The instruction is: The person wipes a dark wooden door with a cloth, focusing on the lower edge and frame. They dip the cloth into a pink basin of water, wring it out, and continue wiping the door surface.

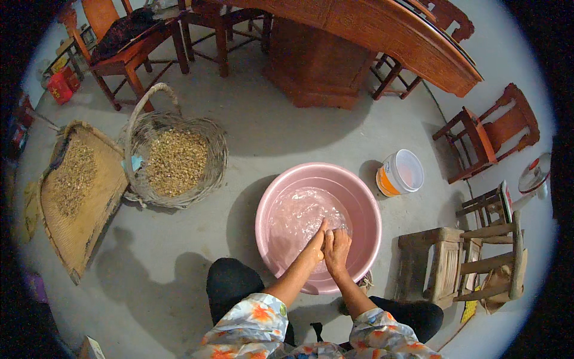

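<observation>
A large pink plastic basin (pixel 318 168) stands on the floor before me, with clear, rippling water (pixel 296 215) in it. Over its near right part my left hand (pixel 319 240) and my right hand (pixel 337 249) are pressed together. The left is seen edge-on, its fingers pointing away from me; the right has its fingers curled against it. Whether anything lies between the palms is hidden. A wicker basket (pixel 215 148) with a tall handle holds small yellow-brown pieces (pixel 177 161). Left of it, a woven scoop-shaped tray (pixel 107 166) bears similar, finer pieces.
A white and orange plastic bucket (pixel 406 172) stands right of the basin. Wooden stools (pixel 441 264) and a chair (pixel 486 132) line the right side. A carved wooden table (pixel 323 58) and more chairs (pixel 130 58) stand at the far side. My knees flank the basin's near side.
</observation>
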The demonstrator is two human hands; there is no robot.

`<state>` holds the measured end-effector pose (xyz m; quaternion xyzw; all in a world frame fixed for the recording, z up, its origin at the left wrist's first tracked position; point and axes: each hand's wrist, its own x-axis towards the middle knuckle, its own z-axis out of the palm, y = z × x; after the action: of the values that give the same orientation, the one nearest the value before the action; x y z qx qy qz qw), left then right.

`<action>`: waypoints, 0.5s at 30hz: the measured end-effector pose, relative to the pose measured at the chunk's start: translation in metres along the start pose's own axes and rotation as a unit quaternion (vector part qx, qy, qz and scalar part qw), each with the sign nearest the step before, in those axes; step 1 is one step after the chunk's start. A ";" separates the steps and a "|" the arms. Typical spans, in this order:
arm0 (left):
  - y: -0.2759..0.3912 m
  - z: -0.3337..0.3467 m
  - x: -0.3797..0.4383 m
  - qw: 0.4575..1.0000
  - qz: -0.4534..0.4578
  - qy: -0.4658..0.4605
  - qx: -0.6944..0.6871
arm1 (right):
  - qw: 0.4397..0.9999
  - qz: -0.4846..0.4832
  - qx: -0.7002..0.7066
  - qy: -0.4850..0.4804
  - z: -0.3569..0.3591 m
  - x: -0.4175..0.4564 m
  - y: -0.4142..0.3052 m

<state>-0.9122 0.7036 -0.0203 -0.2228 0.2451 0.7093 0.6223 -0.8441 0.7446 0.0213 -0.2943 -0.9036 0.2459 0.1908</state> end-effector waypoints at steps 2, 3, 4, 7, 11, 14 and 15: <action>-0.004 -0.001 0.010 0.999 0.026 -0.017 0.015 | 1.000 -0.002 -0.005 0.021 -0.002 0.004 -0.007; -0.005 0.000 0.013 0.998 0.058 -0.024 0.022 | 0.999 0.010 0.016 0.030 -0.003 0.007 -0.009; -0.006 0.001 0.016 0.995 0.091 -0.031 0.028 | 0.998 0.021 0.037 0.038 -0.003 0.011 -0.012; -0.013 0.017 0.006 0.957 0.245 -0.013 0.151 | 0.984 0.033 0.126 0.125 -0.002 0.021 -0.007; -0.010 0.042 -0.018 0.935 0.288 0.025 0.205 | 0.971 0.103 0.201 0.083 -0.010 0.026 -0.005; -0.001 0.059 -0.032 0.933 0.263 0.068 0.237 | 0.926 0.192 0.322 0.028 -0.017 0.024 -0.014; 0.004 0.058 -0.034 0.931 0.243 0.069 0.262 | 0.904 0.224 0.364 0.010 -0.019 0.025 -0.026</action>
<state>-0.9120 0.7126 0.0463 -0.0337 0.5115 0.7322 0.4484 -0.8651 0.7485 0.0565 -0.4014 -0.6598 0.5906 0.2340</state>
